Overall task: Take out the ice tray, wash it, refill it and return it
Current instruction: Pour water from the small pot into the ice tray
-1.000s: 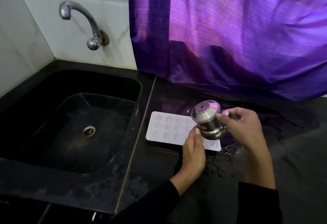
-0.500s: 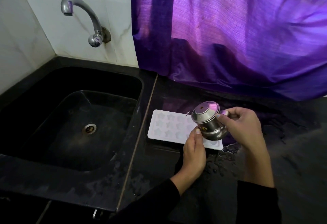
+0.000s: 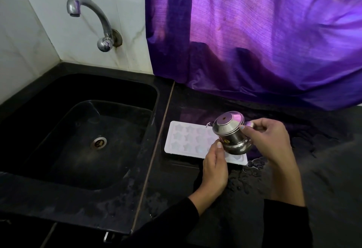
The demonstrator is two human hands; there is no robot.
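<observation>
The ice tray [image 3: 188, 140] remains flat on the counter [image 3: 176, 198], at 3 o'clock from the sink [image 3: 84, 140]. The right hand [image 3: 268, 140] still grips the tilted steel pot [image 3: 231, 136] by its handle; the left hand [image 3: 214, 167], fingers lightly curled, steadies it with the thumb. Little has shifted, so refilling is judged ongoing.

The only readable mark is a small round yellow sticker [image 3: 226, 141] on the belly of the steel pot [image 3: 231, 136], which the right hand [image 3: 268, 140] holds tilted over the tray [image 3: 188, 140]; the sticker sits low on the pot's side, just beside the left hand's [image 3: 214, 169] thumb, and bears a dark figure that looks like a 3, though it is small and partly turned away, so the reading is not certain. The sink's drain [image 3: 99, 143], left of the pot, has a dark mark in its centre, too small to make out
</observation>
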